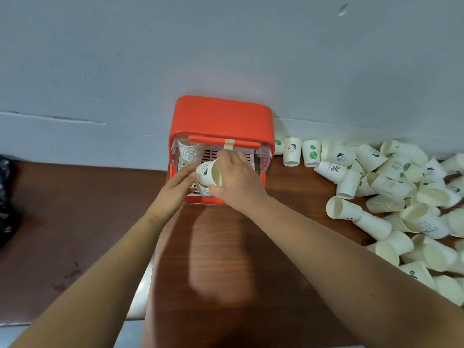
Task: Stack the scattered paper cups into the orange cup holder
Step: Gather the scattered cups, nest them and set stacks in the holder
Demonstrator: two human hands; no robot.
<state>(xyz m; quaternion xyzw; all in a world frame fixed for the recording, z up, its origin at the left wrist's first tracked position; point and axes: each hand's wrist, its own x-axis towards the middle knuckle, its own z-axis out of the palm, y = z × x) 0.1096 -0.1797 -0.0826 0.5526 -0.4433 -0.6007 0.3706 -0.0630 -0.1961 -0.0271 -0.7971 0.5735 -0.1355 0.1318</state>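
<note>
Curled round a tilted paper cup (208,173), the right hand (238,183) is in the orange cup holder (221,119) at the back edge of the bench (88,197); the left hand (175,189) lies straight-fingered beside the cup

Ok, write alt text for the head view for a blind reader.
The right hand grips a printed paper cup, tilted over a stack of cups in the orange cup holder, while the left hand touches it with straight fingers. Many loose paper cups lie heaped on the brown table to the right.
</note>
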